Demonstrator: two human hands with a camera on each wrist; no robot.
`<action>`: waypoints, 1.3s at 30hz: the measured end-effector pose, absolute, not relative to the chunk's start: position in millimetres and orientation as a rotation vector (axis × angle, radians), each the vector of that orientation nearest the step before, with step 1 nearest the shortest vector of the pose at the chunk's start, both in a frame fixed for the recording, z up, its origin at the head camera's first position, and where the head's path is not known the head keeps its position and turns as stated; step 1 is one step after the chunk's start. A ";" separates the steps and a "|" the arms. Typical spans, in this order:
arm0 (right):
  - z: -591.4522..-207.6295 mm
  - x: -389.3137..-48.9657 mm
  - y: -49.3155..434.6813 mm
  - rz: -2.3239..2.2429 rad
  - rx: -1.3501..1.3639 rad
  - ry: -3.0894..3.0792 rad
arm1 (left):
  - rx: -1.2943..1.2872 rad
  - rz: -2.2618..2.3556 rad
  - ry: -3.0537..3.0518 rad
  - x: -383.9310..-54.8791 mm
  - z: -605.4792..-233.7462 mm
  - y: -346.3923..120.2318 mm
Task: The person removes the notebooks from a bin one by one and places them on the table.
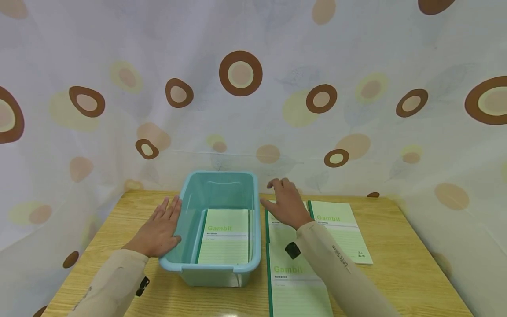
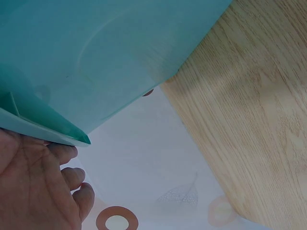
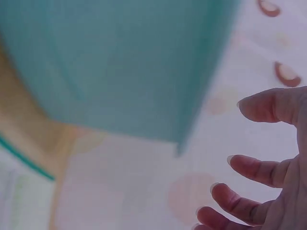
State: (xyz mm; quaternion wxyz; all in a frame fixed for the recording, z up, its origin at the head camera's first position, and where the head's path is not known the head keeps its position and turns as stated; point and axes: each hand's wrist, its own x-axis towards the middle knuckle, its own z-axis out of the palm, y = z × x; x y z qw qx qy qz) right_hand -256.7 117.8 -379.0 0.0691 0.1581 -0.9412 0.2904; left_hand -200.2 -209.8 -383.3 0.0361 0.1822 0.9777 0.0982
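A light blue plastic bin [image 1: 256, 246] stands on the table, with a green-and-white Gambit notebook [image 1: 223, 244] lying flat inside it. My left hand [image 1: 160, 226] rests on the bin's left rim with its fingers straight; in the left wrist view the palm [image 2: 36, 187] lies against the outside of the rim. To the right of the bin my right hand [image 1: 287, 202] hovers above the notebooks, fingers spread and slightly bent. The right wrist view shows nothing between those fingers [image 3: 259, 170], which are apart from the bin wall [image 3: 120, 81].
Right of the bin lie three more notebooks: one under my right hand [image 1: 279, 229], one nearer the front [image 1: 297, 286], one further right [image 1: 340, 229]. They lie on a wooden table [image 1: 404, 273]. Behind it hangs a white cloth with brown and yellow ovals [image 1: 269, 127].
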 end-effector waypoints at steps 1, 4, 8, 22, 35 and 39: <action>-370.7 -257.0 112.0 0.900 0.486 -2.822 | 0.558 0.301 3.000 -200.2 -383.4 -209.9; -350.7 -255.1 90.9 0.956 0.560 -2.791 | 0.553 0.288 2.995 -200.0 -383.9 -210.2; -333.5 -250.5 60.8 1.015 0.689 -2.763 | 0.551 0.279 2.994 -199.5 -384.8 -210.7; -350.2 -286.3 -13.6 0.775 0.708 -3.228 | 0.564 0.275 3.009 -200.5 -383.9 -211.2; -417.1 -312.2 -51.1 0.956 0.579 -3.414 | 0.602 0.289 3.026 -201.9 -384.2 -212.6; -454.2 -328.8 -57.8 0.885 0.519 -3.442 | 0.606 0.279 3.029 -202.1 -385.4 -213.7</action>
